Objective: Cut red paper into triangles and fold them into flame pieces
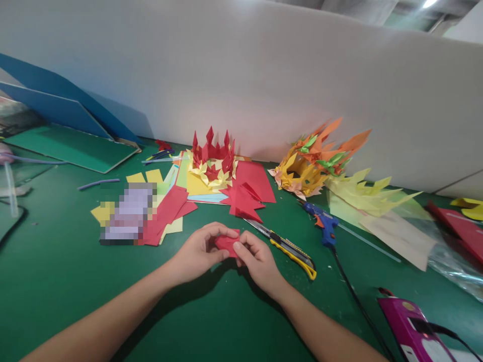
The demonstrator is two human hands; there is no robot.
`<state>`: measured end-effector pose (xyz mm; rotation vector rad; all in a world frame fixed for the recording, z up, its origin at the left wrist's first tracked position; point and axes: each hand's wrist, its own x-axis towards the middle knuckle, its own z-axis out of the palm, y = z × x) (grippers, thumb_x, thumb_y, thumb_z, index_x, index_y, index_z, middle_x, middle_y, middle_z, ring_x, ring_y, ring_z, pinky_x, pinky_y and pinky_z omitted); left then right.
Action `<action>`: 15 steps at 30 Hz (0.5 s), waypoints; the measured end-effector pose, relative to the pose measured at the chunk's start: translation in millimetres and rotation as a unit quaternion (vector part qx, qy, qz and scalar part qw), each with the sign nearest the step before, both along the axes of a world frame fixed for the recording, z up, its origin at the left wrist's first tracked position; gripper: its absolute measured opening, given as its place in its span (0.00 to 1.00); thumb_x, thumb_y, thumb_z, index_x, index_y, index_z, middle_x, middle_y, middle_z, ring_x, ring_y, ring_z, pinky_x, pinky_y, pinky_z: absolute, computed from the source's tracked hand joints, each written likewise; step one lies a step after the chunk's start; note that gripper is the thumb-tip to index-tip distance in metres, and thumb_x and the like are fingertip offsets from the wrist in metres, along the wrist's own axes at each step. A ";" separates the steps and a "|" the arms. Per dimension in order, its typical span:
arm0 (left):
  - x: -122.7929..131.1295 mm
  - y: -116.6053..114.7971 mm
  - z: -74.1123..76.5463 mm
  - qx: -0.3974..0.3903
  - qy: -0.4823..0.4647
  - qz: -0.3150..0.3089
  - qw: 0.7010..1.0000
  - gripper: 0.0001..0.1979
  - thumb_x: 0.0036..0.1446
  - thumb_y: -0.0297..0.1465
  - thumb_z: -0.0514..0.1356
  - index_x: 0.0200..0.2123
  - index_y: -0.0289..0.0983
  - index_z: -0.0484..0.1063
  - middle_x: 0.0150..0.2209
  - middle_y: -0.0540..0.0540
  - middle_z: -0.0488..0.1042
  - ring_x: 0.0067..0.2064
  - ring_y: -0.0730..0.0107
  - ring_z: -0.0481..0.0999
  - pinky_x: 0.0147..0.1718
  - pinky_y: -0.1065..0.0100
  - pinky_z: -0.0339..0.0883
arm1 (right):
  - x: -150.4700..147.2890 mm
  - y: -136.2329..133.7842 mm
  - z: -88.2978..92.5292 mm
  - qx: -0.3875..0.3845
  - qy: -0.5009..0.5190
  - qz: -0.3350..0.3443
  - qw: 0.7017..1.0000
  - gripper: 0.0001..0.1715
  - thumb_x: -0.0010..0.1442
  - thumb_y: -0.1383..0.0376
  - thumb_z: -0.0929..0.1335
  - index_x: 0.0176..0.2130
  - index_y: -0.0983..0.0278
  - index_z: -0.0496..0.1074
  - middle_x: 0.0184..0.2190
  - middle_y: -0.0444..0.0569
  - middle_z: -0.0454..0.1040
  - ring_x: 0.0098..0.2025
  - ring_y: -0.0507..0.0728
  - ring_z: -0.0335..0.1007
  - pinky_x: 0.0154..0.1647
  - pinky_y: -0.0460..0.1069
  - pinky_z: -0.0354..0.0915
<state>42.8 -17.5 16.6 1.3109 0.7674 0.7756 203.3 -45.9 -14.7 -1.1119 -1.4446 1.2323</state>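
Note:
Both hands meet over the green table around a small folded piece of red paper (227,245). My left hand (202,251) pinches its left side between thumb and fingers. My right hand (258,259) grips the right side, its thumb pressed on the front. Parts of the paper are hidden behind the fingers. Just beyond lie several red paper pieces (245,201). A yellow box cutter (290,249) with its blade out rests right of my right hand. Left of my left hand are stacked red paper strips (166,213).
A red paper crown (213,151) stands at the back, with an orange and yellow paper crown (313,161) to its right. A blue glue gun (322,223) trails a cable toward a purple power strip (411,327). Blue boards (56,108) lean at the far left.

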 end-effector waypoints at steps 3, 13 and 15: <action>-2.0 0.6 2.9 -0.044 -0.012 -0.029 0.999 0.16 0.45 0.30 0.66 0.39 0.36 0.70 0.33 0.48 0.76 0.35 0.66 0.78 0.37 0.62 0.71 | 0.2 -0.4 0.4 0.000 0.009 0.010 1.000 0.19 0.58 0.51 0.62 0.24 0.61 0.59 0.17 0.38 0.60 0.20 0.48 0.55 0.22 0.44 0.54; 1.3 -1.5 6.7 -0.101 0.002 0.041 0.994 0.19 0.41 0.30 0.67 0.39 0.35 0.71 0.34 0.48 0.77 0.34 0.71 0.75 0.38 0.67 0.68 | 0.6 -0.3 2.0 0.053 -0.073 0.008 0.996 0.19 0.58 0.55 0.62 0.21 0.62 0.57 0.18 0.39 0.58 0.22 0.49 0.53 0.24 0.45 0.52; 1.6 -1.9 7.7 -0.128 -0.010 0.043 0.991 0.19 0.40 0.29 0.67 0.39 0.35 0.72 0.32 0.48 0.77 0.32 0.71 0.75 0.36 0.67 0.67 | 0.7 -1.0 3.3 0.060 -0.066 0.023 0.996 0.18 0.59 0.55 0.61 0.22 0.62 0.58 0.19 0.40 0.60 0.23 0.50 0.55 0.26 0.45 0.54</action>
